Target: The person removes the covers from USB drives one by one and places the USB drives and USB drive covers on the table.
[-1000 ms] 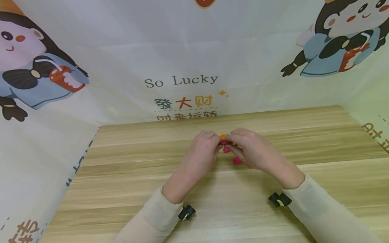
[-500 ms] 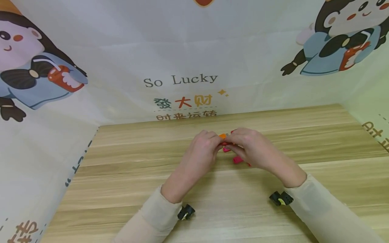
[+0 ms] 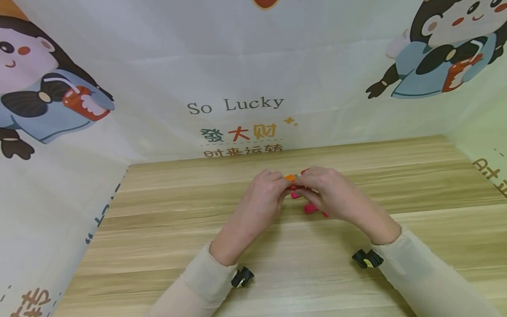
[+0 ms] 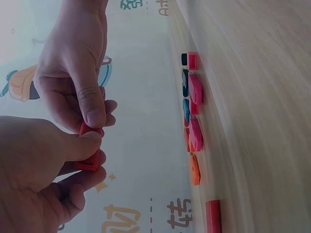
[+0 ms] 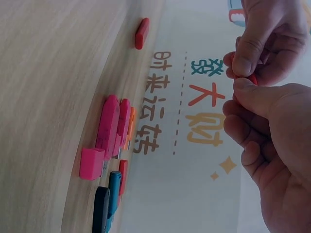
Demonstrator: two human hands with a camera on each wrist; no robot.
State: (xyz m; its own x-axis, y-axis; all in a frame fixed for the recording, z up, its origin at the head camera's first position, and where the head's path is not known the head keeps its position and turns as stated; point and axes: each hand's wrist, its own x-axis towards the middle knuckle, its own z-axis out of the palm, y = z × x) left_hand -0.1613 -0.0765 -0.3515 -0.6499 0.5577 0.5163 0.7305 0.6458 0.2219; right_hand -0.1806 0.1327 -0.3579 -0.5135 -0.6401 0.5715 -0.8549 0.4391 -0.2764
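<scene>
In the head view my left hand (image 3: 266, 193) and right hand (image 3: 330, 193) meet above the table. Between thumb and fingers, both pinch a small red USB flash drive (image 4: 88, 162), held in the air. Its slotted end shows at the left fingers in the left wrist view; fingertips cover most of the rest. Below lie an orange USB flash drive (image 3: 290, 177) with a bare metal plug, and a pink USB flash drive (image 3: 310, 208). A loose pink cap (image 5: 92, 162) stands beside the pink drives in the right wrist view.
Teal (image 5: 114, 189) and dark blue (image 5: 100, 208) pieces lie near a red one (image 5: 123, 177). Another red piece (image 5: 142, 34) lies apart from the group. A printed cloth (image 3: 237, 66) rises behind the wooden table (image 3: 178, 211).
My hands stay together on the red flash drive. The right hand has shifted very slightly, uncovering more of the orange and pink drives beneath.
</scene>
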